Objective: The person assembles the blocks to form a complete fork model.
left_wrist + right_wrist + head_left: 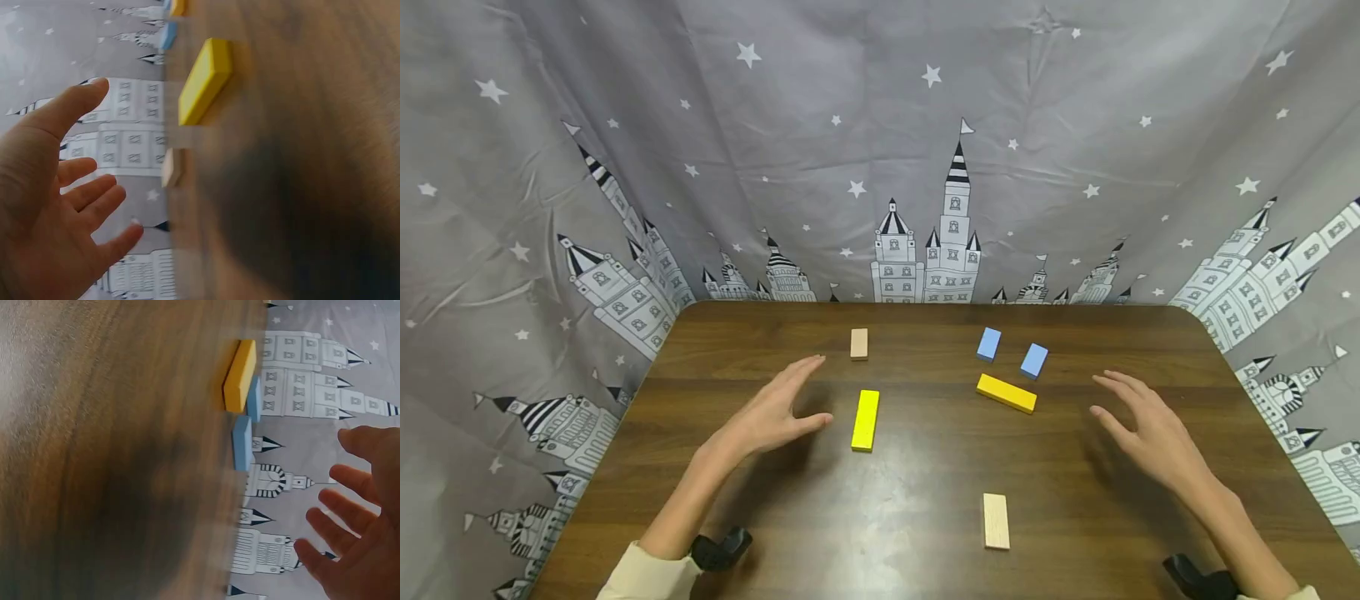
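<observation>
My left hand point(772, 414) hovers over the left part of the table, fingers extended and thumb apart, holding nothing. Nearest to it lies a bright yellow block point(865, 421), just right of the thumb; the left wrist view shows this yellow block point(205, 81) beyond the hand. A short tan block point(859, 344) lies farther back. On the right, my right hand point(1153, 433) is also raised with spread fingers and nothing in them. To its left lie an orange-yellow block point(1006, 393) and two blue blocks, one nearer point(1033, 361) and one farther point(988, 343).
A pale wooden block point(996, 522) lies near the front of the brown wooden table point(917, 475). Behind the table's far edge hangs a grey curtain point(820, 150) printed with castles and stars. Dark bands sit on both wrists.
</observation>
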`<state>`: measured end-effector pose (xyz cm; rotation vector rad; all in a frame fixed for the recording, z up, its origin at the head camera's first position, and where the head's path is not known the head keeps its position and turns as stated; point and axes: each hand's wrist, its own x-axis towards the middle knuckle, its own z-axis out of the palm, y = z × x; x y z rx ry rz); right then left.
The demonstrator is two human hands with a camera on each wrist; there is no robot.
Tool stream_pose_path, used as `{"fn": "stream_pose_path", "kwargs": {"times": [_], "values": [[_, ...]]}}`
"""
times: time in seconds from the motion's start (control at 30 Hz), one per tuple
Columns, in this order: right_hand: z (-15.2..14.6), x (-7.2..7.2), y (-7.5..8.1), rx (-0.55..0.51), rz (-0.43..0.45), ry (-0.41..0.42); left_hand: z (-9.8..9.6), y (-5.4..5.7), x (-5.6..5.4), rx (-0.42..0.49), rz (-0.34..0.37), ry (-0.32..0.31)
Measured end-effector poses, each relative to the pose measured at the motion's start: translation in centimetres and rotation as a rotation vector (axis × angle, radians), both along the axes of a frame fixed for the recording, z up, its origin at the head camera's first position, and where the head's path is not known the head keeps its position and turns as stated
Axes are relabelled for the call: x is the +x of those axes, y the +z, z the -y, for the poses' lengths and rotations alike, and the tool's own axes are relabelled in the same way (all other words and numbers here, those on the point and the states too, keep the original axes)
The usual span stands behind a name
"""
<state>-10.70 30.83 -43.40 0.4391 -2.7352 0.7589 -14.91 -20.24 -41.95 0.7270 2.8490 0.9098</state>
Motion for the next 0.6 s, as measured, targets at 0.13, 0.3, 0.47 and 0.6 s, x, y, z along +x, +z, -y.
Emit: {"fn": "stream_pose_path", "kwargs": {"times": [0.13,0.3,0.47,0.6], "values": [[0.3,-0.1,-0.9,-0.052,0.022,0.016,-0.7,-1.6,0.0,0.014,0.073,-0.035],[0.7,-0.5,-1.9,-0.079,0.05,0.039,-1.5,-3.4,-0.1,0.034,0.151,-0.052],[1.2,-1.0,-2.9,-0.113,0.116,0.069,-2.0,-4.8,-0.6,0.071,0.171,-0.098],[1.4,-1.8,-3.9,-0.145,0.183,0.076,-2.3,-5.4,-1.1,0.087,0.178,-0.133]]}}
